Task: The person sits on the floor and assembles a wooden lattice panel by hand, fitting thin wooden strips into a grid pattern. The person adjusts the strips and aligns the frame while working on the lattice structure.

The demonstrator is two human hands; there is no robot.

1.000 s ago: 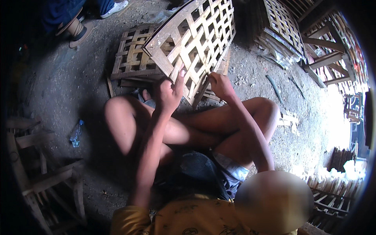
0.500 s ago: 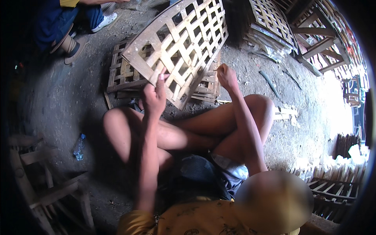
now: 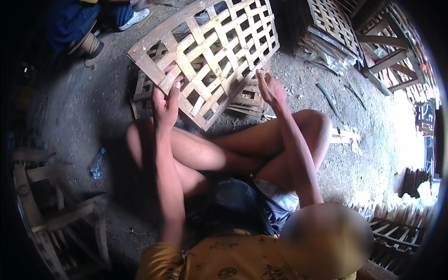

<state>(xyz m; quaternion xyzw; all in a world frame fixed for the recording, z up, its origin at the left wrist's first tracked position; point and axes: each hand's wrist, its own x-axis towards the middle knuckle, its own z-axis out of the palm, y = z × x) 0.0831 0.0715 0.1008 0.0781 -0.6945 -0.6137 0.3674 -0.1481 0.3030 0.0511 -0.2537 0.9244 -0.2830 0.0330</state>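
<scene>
A lattice panel point(image 3: 212, 63) of woven flat bamboo strips in a wooden frame is tilted up before my crossed legs. My left hand point(image 3: 166, 101) grips its near left edge, thumb on the front and fingers passing behind through the gaps. Close to the panel's right edge is my right hand point(image 3: 271, 91), its fingers pinched together; whatever they hold, if anything, is too small to make out. Under the panel lies a stack of similar lattice panels point(image 3: 249, 105), partly hidden by it.
Another stack of lattice panels point(image 3: 322, 44) stands at the far right, beside a wooden frame point(image 3: 387, 60). Dark strips point(image 3: 328, 99) lie on the ground. At left are a plastic bottle point(image 3: 98, 164) and a wooden stool-like frame point(image 3: 70, 219). A person in blue trousers point(image 3: 70, 28) is at far left, near a spool point(image 3: 91, 46).
The panel has swung lower and to the left, its face turned more toward me. My left hand moved left with it, its fingers reaching further through the lattice. The right hand stays pinched near the edge.
</scene>
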